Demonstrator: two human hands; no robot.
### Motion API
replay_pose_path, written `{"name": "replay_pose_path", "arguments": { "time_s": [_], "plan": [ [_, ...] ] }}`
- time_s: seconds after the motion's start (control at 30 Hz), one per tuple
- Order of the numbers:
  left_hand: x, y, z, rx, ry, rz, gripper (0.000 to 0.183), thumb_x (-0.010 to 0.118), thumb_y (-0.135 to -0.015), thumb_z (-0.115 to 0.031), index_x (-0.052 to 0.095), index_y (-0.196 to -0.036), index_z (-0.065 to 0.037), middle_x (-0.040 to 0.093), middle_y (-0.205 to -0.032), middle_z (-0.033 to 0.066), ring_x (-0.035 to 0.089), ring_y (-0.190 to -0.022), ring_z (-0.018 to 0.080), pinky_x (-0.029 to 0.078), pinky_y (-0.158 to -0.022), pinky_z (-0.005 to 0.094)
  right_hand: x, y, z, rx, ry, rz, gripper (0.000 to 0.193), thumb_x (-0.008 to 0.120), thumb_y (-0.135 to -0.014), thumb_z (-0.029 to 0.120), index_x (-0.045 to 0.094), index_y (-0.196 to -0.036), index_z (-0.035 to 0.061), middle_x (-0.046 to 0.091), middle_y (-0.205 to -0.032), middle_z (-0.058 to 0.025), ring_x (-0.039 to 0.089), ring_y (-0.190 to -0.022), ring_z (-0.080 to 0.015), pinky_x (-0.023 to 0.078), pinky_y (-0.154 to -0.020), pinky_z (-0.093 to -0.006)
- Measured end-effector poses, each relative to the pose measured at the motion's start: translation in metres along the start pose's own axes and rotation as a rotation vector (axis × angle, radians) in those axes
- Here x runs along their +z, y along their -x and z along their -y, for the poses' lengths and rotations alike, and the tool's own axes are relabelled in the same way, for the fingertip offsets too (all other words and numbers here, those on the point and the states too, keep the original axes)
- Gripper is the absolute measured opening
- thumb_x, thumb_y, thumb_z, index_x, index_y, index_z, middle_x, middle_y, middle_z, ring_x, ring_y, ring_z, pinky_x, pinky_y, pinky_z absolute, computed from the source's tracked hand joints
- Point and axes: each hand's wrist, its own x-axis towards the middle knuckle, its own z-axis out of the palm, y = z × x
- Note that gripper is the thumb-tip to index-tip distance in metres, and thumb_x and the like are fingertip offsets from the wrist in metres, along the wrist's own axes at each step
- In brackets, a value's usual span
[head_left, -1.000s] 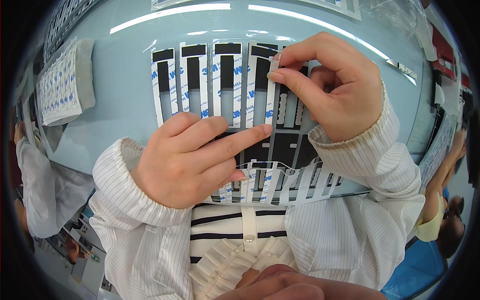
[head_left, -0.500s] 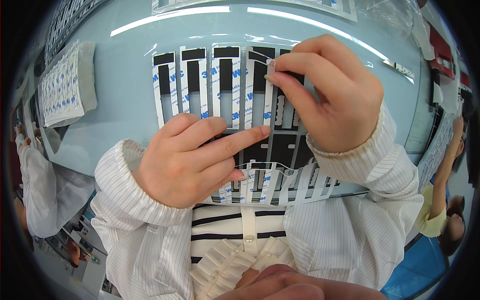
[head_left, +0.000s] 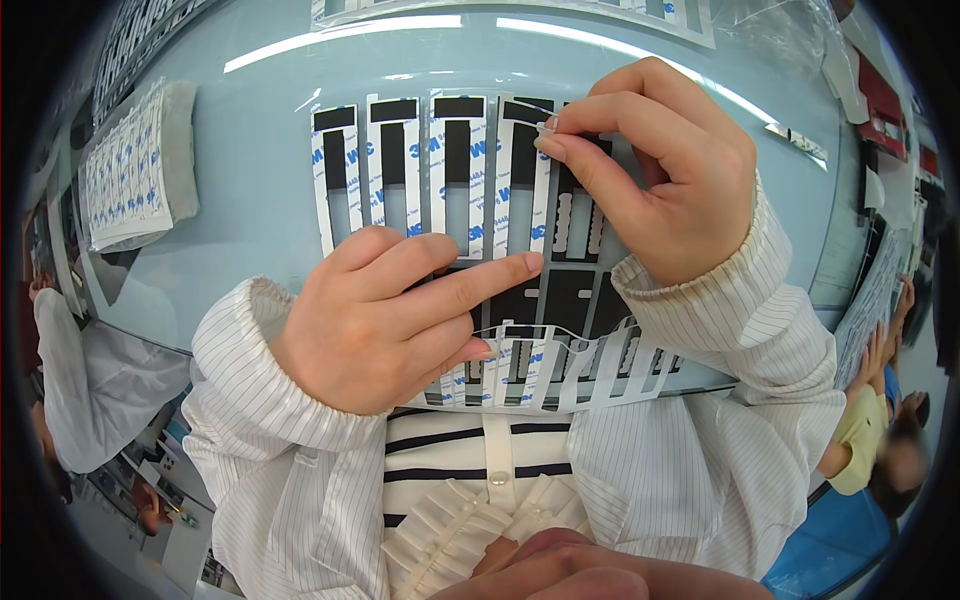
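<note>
My right hand [head_left: 665,165] pinches the upper corner of a white adhesive frame [head_left: 541,190] with blue print between thumb and forefinger. That frame lies along a flat black piece [head_left: 522,150], its thin top band lifted and slanting. My left hand [head_left: 385,315] has its forefinger stretched out, the tip pressing at the frame's lower right end; the other fingers are bent and the thumb points right. To the left, three black pieces [head_left: 458,150] carry similar adhesive frames. Right of the frame, a black piece [head_left: 575,225] with scalloped grey strips is partly behind my right hand.
A backing sheet with adhesive strips [head_left: 540,375] curls along the table's near edge. At the left lies a wrapped stack of printed adhesive sheets [head_left: 130,180]. Clear plastic film [head_left: 775,35] lies at the far right. Other people work at both sides, one in a yellow sleeve [head_left: 853,440].
My right hand has shifted slightly left, still pinching the frame's corner. The black pieces sit slightly farther right in view. My left hand is almost unmoved. At the right, a co-worker's arms have lowered.
</note>
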Motion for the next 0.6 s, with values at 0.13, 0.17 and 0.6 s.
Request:
{"name": "replay_pose_path", "arguments": {
  "time_s": [0.13, 0.17, 0.6],
  "plan": [
    [0.0, 0.0, 0.003, 0.011, 0.002, -0.005, 0.021, 0.073, -0.068, -0.022, 0.06, -0.07, -0.006, 0.066, -0.131, 0.0029, 0.058, -0.095, 0.0223, 0.044, -0.071, 0.0323, 0.0, -0.001, 0.0, -0.038, 0.05, -0.012, 0.012, 0.079, -0.079, 0.0, 0.074, -0.09, 0.0023, 0.065, -0.085, -0.0056, 0.063, -0.068, -0.0132, 0.049, -0.056, -0.024],
    [0.0, 0.001, 0.003, 0.011, 0.004, -0.004, 0.021, 0.073, -0.068, -0.021, 0.06, -0.07, -0.006, 0.066, -0.131, 0.0031, 0.058, -0.095, 0.0223, 0.044, -0.071, 0.0323, 0.001, -0.001, -0.001, -0.038, 0.05, -0.011, 0.012, 0.079, -0.079, 0.0, 0.074, -0.09, 0.0023, 0.065, -0.085, -0.0056, 0.063, -0.068, -0.0132, 0.049, -0.056, -0.024],
    [0.003, 0.008, 0.008, 0.03, 0.014, 0.007, 0.021, 0.074, -0.071, -0.021, 0.062, -0.074, -0.004, 0.065, -0.133, 0.0047, 0.059, -0.096, 0.0231, 0.046, -0.075, 0.0335, -0.005, 0.004, 0.006, -0.086, 0.325, -0.099, 0.029, 0.084, -0.076, 0.011, 0.075, -0.103, 0.0076, 0.063, -0.088, -0.0049, 0.055, -0.058, -0.0123, 0.044, -0.05, -0.0256]
  ]
}}
